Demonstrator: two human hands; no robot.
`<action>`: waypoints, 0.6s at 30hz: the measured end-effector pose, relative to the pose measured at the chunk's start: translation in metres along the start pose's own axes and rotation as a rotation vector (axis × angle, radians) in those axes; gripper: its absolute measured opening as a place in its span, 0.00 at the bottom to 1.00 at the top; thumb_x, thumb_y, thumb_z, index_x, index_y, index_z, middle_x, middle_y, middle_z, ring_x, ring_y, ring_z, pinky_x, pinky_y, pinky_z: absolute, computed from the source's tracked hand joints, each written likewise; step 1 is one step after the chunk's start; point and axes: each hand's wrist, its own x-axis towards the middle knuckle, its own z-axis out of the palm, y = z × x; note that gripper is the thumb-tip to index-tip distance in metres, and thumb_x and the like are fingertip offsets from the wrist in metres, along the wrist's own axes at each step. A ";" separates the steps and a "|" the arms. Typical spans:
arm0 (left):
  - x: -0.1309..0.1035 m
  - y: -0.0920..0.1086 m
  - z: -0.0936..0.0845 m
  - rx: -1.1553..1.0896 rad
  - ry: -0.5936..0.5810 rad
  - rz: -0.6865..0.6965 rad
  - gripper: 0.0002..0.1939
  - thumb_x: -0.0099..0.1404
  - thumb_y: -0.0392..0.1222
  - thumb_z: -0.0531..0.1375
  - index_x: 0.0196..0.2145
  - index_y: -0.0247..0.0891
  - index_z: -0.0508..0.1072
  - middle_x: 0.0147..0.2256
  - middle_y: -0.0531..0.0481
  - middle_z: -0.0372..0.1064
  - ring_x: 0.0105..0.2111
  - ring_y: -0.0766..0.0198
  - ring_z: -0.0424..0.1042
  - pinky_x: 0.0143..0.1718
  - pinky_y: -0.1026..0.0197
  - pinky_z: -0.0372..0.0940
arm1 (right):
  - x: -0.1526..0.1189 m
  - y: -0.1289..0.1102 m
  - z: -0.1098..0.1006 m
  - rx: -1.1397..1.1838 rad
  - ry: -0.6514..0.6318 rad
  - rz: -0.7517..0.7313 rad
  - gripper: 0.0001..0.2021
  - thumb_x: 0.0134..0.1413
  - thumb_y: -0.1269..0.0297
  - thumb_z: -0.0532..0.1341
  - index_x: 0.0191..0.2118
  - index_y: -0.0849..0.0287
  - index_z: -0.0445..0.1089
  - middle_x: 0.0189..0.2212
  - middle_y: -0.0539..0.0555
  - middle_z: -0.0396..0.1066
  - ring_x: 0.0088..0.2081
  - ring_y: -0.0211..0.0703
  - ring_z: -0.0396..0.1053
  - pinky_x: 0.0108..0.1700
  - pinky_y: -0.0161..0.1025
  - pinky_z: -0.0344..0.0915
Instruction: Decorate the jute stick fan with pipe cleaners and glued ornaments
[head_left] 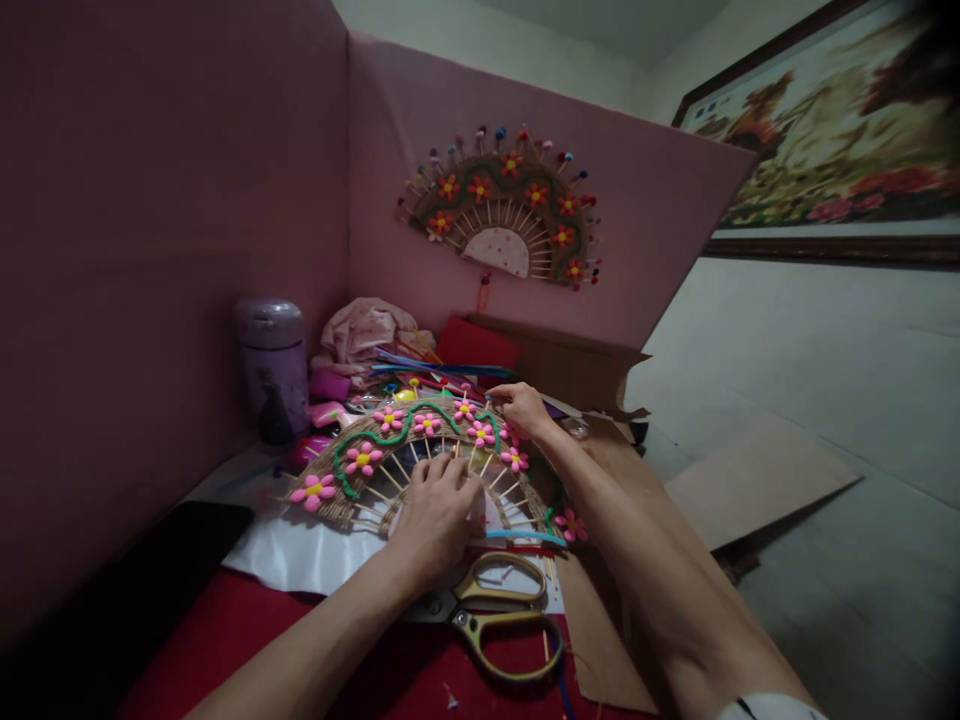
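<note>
A fan-shaped craft [330, 470] of twine and thin sticks lies on the table, decorated with pink flowers with yellow centres and a wavy green strip. My left hand [439, 505] rests on its lower middle, fingers bent over the sticks; whether they grip anything is hidden. At the top edge, right of centre, my right hand [519, 408] pinches a small stick topped with a bluish bead [489, 397]. Other coloured beads stand along the upper edge to its left. Gold-handled scissors [499, 620] lie just below the fan.
A finished-looking fan [510, 200] with orange flowers hangs on the pink panel [637, 190]. A purple tumbler [274, 370] stands at left. Pink cloth [367, 330], a red piece [478, 345] and coloured strips lie behind. Cardboard [600, 630] is at right, above red cloth [247, 650].
</note>
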 end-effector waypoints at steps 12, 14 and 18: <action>0.000 -0.001 0.002 0.009 0.009 0.001 0.19 0.52 0.45 0.65 0.41 0.41 0.69 0.45 0.45 0.65 0.49 0.50 0.58 0.47 0.48 0.52 | -0.001 0.002 0.001 0.011 0.005 -0.004 0.21 0.42 0.76 0.53 0.41 0.54 0.75 0.34 0.50 0.76 0.39 0.41 0.71 0.38 0.33 0.61; 0.000 -0.001 0.002 0.013 0.010 0.003 0.19 0.52 0.45 0.64 0.42 0.41 0.69 0.46 0.45 0.64 0.49 0.50 0.57 0.47 0.48 0.52 | -0.002 0.002 0.001 0.013 0.003 -0.005 0.22 0.41 0.77 0.53 0.41 0.54 0.74 0.32 0.50 0.76 0.38 0.40 0.71 0.37 0.32 0.61; 0.000 -0.001 0.000 0.024 0.008 0.013 0.18 0.52 0.45 0.64 0.41 0.41 0.69 0.47 0.44 0.64 0.49 0.50 0.58 0.47 0.49 0.52 | -0.001 0.002 0.001 0.015 0.000 -0.009 0.23 0.40 0.77 0.53 0.42 0.55 0.74 0.32 0.50 0.76 0.37 0.40 0.71 0.38 0.32 0.60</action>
